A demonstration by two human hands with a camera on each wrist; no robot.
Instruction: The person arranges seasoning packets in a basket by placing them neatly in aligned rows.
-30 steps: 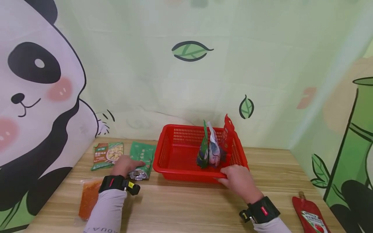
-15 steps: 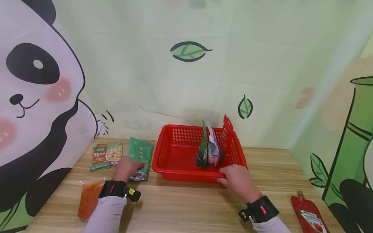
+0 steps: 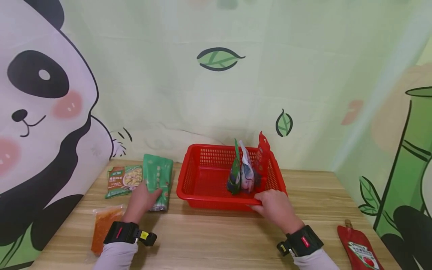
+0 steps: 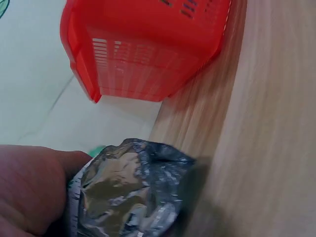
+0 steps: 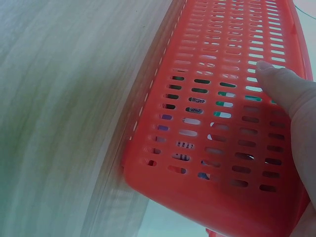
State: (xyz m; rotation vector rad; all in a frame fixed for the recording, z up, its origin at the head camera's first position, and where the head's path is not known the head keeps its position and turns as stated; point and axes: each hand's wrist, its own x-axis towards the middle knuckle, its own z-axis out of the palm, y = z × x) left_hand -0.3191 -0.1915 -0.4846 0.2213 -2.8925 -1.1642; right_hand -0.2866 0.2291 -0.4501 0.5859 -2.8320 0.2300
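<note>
From my head view, a flat brown-and-green packet (image 3: 118,182) lies far left, an orange packet (image 3: 102,228) nearer, partly behind the left forearm. The left hand (image 3: 140,198) grips a green pouch (image 3: 158,170) just left of the red basket (image 3: 209,183); its fingers are mostly hidden. The right hand (image 3: 274,207) holds the basket's near rim. Three packets (image 3: 247,178) stand inside, toward the right. A red pouch (image 3: 359,249), near right, is cut off.
</note>
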